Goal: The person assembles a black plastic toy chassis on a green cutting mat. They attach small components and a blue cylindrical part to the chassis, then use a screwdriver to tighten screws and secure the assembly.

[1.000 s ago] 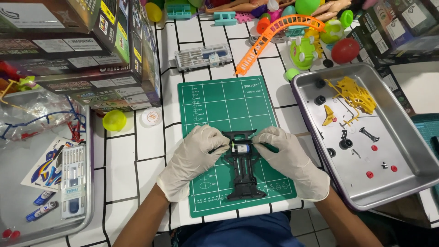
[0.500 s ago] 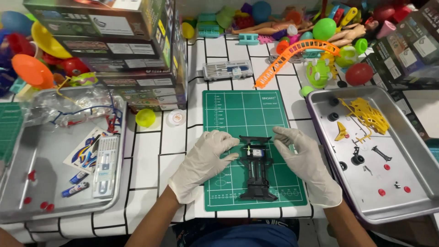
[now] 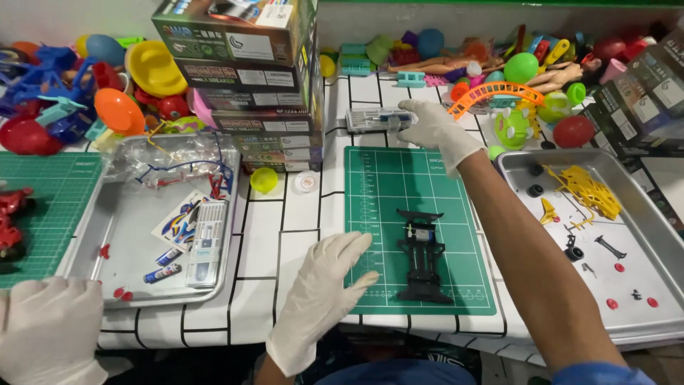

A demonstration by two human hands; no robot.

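Clear plastic case (image 3: pixel 372 119), head view: lies on the white tiled tabletop (image 3: pixel 299 228) just beyond the far edge of the green cutting mat (image 3: pixel 377 207), long axis running left to right. Right hand (image 3: pixel 434 128), gloved, is stretched far forward, its fingers curled over the case's right end and touching it; whether the case is actually gripped cannot be told. Case sits to the left of that hand's palm, so its length runs away from the hand toward the stacked boxes (image 3: pixel 249 78). Left hand (image 3: pixel 324 285), gloved, hovers flat and spread at the mat's near left corner, holding nothing, well apart from the case. Right hand is plainly the nearer. Black toy car chassis (image 3: pixel 422 264) lies on the mat, long axis front to back, between the two forearms, untouched. Another gloved hand (image 3: pixel 50 335) shows at lower left, beside the metal tray (image 3: pixel 135 299)
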